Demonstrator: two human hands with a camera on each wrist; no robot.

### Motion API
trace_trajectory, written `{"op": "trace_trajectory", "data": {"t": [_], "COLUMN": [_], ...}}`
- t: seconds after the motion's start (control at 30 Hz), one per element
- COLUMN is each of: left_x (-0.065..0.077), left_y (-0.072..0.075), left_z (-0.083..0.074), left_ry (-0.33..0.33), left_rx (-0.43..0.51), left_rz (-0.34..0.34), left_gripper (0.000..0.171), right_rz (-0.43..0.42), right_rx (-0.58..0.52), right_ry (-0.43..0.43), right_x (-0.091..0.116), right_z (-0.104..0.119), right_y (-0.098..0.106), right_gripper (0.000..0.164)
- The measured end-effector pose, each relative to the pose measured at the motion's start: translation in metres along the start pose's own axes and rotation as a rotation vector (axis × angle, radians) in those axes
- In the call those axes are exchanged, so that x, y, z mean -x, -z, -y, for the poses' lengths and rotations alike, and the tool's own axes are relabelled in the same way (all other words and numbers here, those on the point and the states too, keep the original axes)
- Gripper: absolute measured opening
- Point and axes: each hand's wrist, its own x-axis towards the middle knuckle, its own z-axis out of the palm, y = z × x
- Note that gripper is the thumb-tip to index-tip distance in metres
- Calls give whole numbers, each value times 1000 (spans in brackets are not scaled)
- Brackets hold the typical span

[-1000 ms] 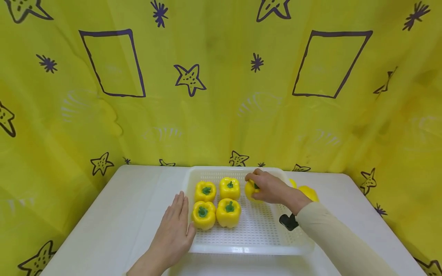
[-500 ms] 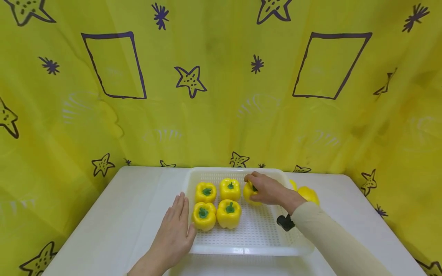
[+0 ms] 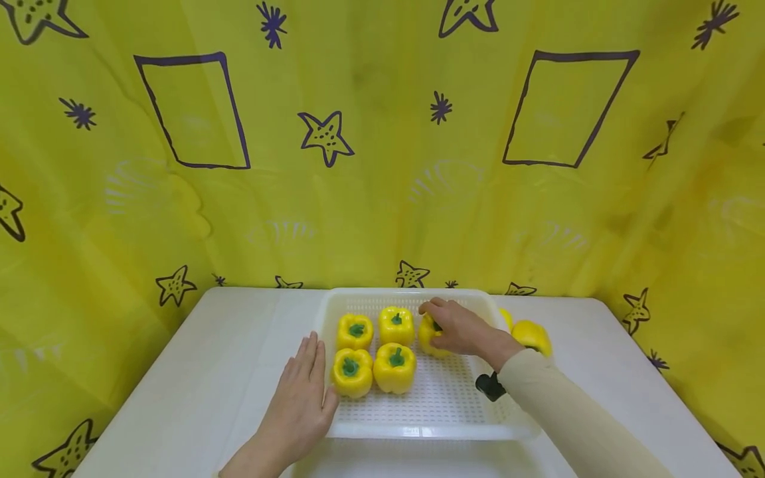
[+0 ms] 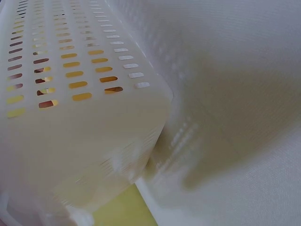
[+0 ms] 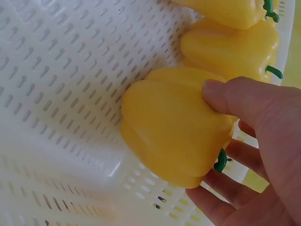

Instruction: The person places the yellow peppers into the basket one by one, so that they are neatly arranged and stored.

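Note:
In the head view my right hand [image 3: 460, 326] grips a yellow bell pepper [image 3: 431, 340] with a green stem, inside the back right part of a white perforated basket [image 3: 442, 405]. The right wrist view shows the thumb on one side of this pepper [image 5: 174, 125] and the fingers around the other. Several more yellow peppers [image 3: 396, 368] stand stem up in the basket's left half. My left hand [image 3: 299, 398] lies with straight fingers along the basket's left side. The left wrist view has the basket's slotted wall [image 4: 84, 122], but little of that hand.
Outside the basket's right side lie yellow peppers [image 3: 530, 335], partly hidden by the right arm. A black wrist camera [image 3: 490, 386] sits under the right wrist. The white table [image 3: 197, 372] ends at a yellow curtain [image 3: 370, 219] with dark drawings.
My right hand and its pepper have shifted slightly left, closer to the other peppers. The left hand stays in place at the basket's side.

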Motion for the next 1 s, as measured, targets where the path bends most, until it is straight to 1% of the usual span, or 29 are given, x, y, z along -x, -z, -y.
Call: {"op": "trace_trajectory", "data": {"t": [0.1,0.23,0.43,0.67,0.83,1.0], "left_x": [0,1,1,0,0,0], "left_y": [0,1,1,1,0,1], "left_z": [0,1,1,1,1,1], "left_ry": [4,8,-6,-3,-8,-2], "left_rx": [8,16,19,28,32,30], "left_rz": [3,6,-16,-14,-11,-13], "left_gripper": [69,69,69,68,68,68], "right_rz": [-15,-2,12,-13,-23,-26], "right_rx": [-13,-48,-87,-58,-28,-65], "right_ry": [13,3,-7,10,-4,4], "right_x": [0,2,5,8,9,6], "right_z": [2,4,7,7,6,8], "right_y": [0,1,3,5,2,1], "right_gripper": [50,49,50,52,49,46]}}
